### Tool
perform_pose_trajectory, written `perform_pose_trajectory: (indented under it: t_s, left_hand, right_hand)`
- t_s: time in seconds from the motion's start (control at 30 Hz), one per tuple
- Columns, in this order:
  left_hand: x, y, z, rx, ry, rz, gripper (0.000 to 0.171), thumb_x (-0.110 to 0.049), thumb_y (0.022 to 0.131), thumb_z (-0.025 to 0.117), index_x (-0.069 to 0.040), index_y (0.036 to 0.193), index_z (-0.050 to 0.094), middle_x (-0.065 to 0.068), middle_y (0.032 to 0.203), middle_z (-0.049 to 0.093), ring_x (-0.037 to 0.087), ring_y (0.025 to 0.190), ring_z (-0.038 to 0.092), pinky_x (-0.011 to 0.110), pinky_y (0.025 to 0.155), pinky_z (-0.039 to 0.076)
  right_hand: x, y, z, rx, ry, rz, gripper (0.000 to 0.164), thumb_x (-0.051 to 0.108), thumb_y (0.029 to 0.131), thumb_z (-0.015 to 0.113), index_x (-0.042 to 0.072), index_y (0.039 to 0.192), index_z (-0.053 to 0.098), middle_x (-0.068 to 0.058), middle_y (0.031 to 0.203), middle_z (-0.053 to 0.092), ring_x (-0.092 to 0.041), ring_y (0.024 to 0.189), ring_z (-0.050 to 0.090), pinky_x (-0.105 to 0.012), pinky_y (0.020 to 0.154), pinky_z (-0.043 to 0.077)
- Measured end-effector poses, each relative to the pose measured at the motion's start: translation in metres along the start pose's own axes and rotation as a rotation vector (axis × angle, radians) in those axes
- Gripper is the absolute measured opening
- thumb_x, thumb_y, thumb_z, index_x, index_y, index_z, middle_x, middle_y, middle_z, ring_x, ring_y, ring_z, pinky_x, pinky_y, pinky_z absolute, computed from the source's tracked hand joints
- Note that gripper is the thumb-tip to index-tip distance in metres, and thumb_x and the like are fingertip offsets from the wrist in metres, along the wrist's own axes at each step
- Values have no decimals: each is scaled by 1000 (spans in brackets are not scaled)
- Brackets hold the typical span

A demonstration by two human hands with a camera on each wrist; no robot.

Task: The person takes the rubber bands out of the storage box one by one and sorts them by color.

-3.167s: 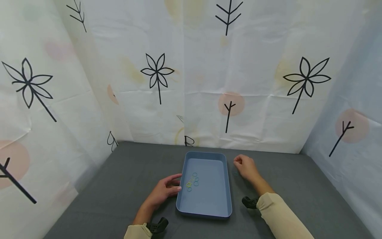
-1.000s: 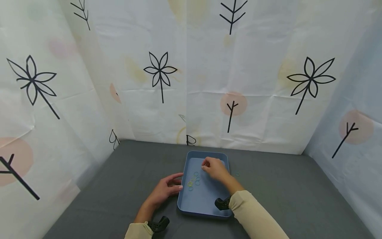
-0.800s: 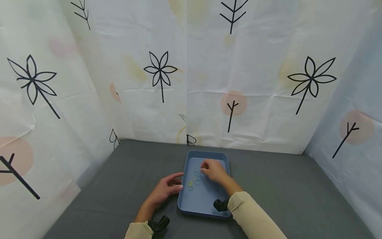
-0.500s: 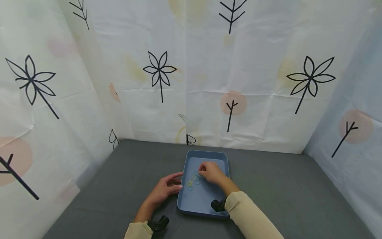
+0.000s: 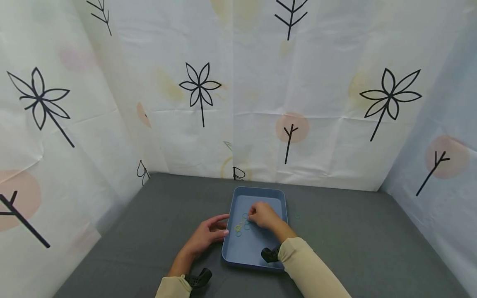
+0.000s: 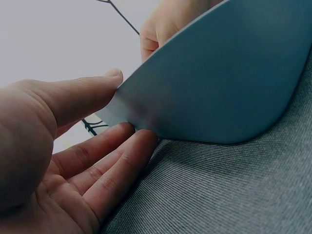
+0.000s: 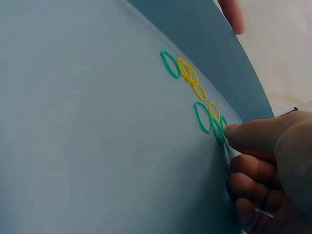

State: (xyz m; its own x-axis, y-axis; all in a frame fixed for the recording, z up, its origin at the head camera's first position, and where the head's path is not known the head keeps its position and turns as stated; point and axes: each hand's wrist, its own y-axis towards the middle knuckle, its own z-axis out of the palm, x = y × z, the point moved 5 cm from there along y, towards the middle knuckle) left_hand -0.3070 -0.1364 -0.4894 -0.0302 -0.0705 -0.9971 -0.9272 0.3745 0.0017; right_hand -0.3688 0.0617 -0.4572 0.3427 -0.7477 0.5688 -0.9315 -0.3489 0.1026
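My left hand (image 5: 206, 237) rests on the left side of the blue tray (image 5: 254, 252). In the left wrist view its thumb touches the rim and its fairly straight fingers lie against the outer wall. Over the tray, my right hand (image 5: 263, 215) has its fingers curled, with thumb and forefinger together at a green rubber band (image 7: 224, 121); the forefinger tip is hidden. Beside them lie another green rubber band (image 7: 203, 117) and a yellow rubber band (image 7: 213, 111). Farther along are overlapping yellow rubber bands (image 7: 188, 72) and a single green rubber band (image 7: 170, 64).
One rubber band (image 5: 297, 216) lies outside the tray, to its right, on the dark grey tablecloth (image 5: 357, 236). White patterned curtains (image 5: 320, 82) stand behind the table and along both sides.
My right hand has come from the table right of the tray to above it, then moved slightly down and left toward the rubber bands. The left hand has stayed at the tray's edge.
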Motion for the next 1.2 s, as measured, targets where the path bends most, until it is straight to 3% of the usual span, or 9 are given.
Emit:
perform_pose_trajectory:
  t_s: [0.47, 0.83, 1.2]
  left_hand:
    - [1, 2, 0, 3, -4, 1, 56, -14, 93, 67, -2, 144, 45, 27, 131, 52, 30, 111, 59, 40, 87, 53]
    - [0, 1, 0, 10, -13, 6, 57, -13, 94, 66, -1, 145, 43, 28, 133, 51, 35, 114, 57, 42, 89, 52]
    - [0, 0, -1, 4, -4, 5, 58, -13, 93, 68, -1, 144, 44, 27, 131, 52, 31, 111, 59, 41, 88, 52]
  right_hand:
    - [2, 0, -1, 11, -37, 28, 19, 6, 82, 74, 10, 68, 62, 5, 65, 54, -11, 60, 47, -27, 56, 40]
    - [4, 0, 5, 47, -134, -21, 19, 7, 87, 66, 10, 69, 60, 4, 66, 53, -12, 60, 46, -28, 57, 42]
    - [5, -1, 5, 60, -114, -21, 20, 6, 89, 63, 10, 70, 60, 4, 66, 52, -12, 59, 46, -28, 56, 40]
